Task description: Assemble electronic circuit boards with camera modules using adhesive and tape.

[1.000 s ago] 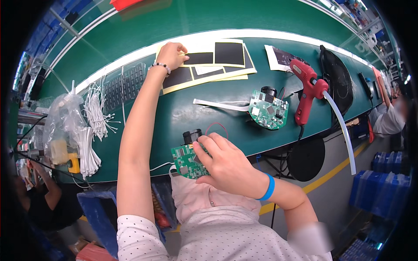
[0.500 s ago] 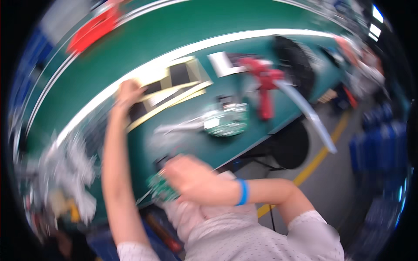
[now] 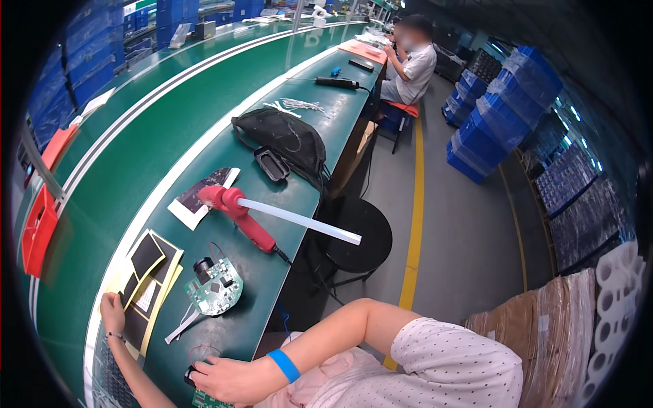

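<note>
Fingers of the right hand curl over a small green circuit board at the bench's near edge, while the left hand pinches a black foam pad on its yellow backing sheet. With the head turned aside, the board could slide off that edge, or the pad could peel crooked. Blue crates stack along the aisle's right side, brown cartons and white tape rolls sit nearer, and 2 red trays hang at far left.

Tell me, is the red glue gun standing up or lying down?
Lying down: the red glue gun rests on its side on the green bench.

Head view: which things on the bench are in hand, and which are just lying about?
In hand:
left hand on black pads
right hand on green board

Lying about:
round board
glue gun
black bag
</note>
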A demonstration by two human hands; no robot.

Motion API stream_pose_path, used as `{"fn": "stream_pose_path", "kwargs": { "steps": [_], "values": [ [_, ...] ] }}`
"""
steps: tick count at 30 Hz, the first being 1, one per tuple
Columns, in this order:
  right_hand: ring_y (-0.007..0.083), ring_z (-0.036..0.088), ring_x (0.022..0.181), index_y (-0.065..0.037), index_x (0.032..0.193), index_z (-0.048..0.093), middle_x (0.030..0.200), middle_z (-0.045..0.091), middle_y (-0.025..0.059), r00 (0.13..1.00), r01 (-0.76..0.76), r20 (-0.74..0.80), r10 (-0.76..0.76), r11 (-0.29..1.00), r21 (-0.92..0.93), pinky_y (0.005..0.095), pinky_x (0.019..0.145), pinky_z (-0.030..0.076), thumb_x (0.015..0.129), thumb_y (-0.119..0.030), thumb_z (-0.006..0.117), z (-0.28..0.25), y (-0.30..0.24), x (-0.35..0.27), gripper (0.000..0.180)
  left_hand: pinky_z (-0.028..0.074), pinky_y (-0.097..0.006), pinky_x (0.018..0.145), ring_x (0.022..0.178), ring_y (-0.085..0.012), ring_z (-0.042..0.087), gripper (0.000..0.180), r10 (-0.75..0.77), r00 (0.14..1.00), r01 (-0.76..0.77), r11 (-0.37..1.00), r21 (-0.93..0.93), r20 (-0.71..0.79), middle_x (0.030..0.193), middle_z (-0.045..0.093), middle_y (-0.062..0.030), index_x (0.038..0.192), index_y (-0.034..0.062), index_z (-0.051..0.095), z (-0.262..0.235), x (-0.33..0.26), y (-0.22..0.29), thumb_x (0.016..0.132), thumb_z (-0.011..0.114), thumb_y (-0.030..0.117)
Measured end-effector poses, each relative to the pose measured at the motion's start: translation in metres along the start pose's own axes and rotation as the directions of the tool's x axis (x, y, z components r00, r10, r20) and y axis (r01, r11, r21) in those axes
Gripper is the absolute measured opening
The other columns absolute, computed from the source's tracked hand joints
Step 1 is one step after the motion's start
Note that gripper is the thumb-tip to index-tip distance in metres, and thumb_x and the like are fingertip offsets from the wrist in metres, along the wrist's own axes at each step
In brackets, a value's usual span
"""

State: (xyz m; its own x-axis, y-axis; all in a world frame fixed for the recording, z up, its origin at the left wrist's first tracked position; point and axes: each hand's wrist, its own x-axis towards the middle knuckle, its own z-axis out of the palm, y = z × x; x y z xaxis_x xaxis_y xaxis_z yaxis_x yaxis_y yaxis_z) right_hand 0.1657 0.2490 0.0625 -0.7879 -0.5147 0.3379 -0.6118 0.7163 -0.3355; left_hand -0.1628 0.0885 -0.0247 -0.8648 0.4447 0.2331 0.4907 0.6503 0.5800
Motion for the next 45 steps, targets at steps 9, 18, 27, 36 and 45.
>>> {"fn": "stream_pose_path", "kwargs": {
  "steps": [9, 18, 27, 36, 45],
  "values": [
    [0.0234, 0.043, 0.088, 0.004, 0.09, 0.056, 0.092, 0.046, 0.0103, 0.999, 0.031, -0.022, -0.03, 0.999, 0.02, 0.0307, 0.066, 0.039, 0.043, -0.045, 0.076, -0.001, -0.01, 0.006, 0.07, 0.035, -0.022, 0.055, 0.063, -0.0062, 0.042, 0.026, -0.28, 0.931, 0.337, 0.908, -0.251, 0.236, 0.069, 0.048, 0.0015, 0.078, 0.0032, 0.055, -0.033, -0.028, -0.01, 0.089, 0.044, 0.024],
    [0.0322, 0.043, 0.102, 0.005, 0.109, 0.048, 0.108, 0.045, 0.0162, 0.988, -0.034, 0.155, 0.009, 0.987, 0.159, 0.0386, 0.087, 0.038, 0.051, -0.029, 0.076, -0.036, -0.003, 0.006, 0.073, 0.043, -0.026, 0.069, 0.075, -0.0111, 0.053, 0.029, -0.286, 0.923, 0.358, 0.884, -0.3, 0.259, 0.08, 0.06, -0.0048, 0.088, -0.0011, 0.062, -0.018, -0.01, 0.058, 0.084, 0.051, 0.026],
    [0.0305, 0.044, 0.102, 0.004, 0.11, 0.049, 0.109, 0.045, 0.0145, 0.987, -0.052, 0.157, 0.033, 0.991, 0.122, 0.0377, 0.086, 0.039, 0.051, -0.028, 0.076, -0.035, -0.007, 0.004, 0.072, 0.045, -0.04, 0.07, 0.08, -0.0325, 0.057, 0.018, -0.234, 0.967, 0.253, 0.897, 0.364, -0.096, 0.09, 0.057, -0.0177, 0.085, 0.0018, 0.055, 0.007, -0.019, 0.087, 0.082, 0.052, 0.019],
    [0.0287, 0.045, 0.099, 0.004, 0.108, 0.05, 0.107, 0.046, 0.0137, 0.99, -0.047, 0.138, 0.031, 0.992, 0.12, 0.0368, 0.085, 0.039, 0.051, -0.029, 0.076, -0.036, -0.003, 0.007, 0.071, 0.045, -0.043, 0.075, 0.088, -0.0367, 0.056, 0.02, -0.3, 0.936, 0.349, 0.855, 0.383, -0.184, 0.096, 0.055, -0.021, 0.091, -0.0018, 0.051, 0.013, -0.007, 0.08, 0.083, 0.05, 0.016],
    [0.0288, 0.046, 0.096, 0.004, 0.107, 0.051, 0.105, 0.046, 0.0131, 0.991, -0.053, 0.128, 0.034, 0.987, 0.15, 0.0367, 0.083, 0.04, 0.049, -0.028, 0.076, -0.035, -0.006, 0.002, 0.071, 0.05, -0.024, 0.048, 0.074, -0.0104, 0.058, 0.019, -0.482, 0.87, 0.364, 0.772, -0.521, -0.106, 0.082, 0.056, -0.006, 0.09, 0.0011, 0.05, -0.008, -0.031, 0.079, 0.083, 0.056, 0.018]
  ]
}}
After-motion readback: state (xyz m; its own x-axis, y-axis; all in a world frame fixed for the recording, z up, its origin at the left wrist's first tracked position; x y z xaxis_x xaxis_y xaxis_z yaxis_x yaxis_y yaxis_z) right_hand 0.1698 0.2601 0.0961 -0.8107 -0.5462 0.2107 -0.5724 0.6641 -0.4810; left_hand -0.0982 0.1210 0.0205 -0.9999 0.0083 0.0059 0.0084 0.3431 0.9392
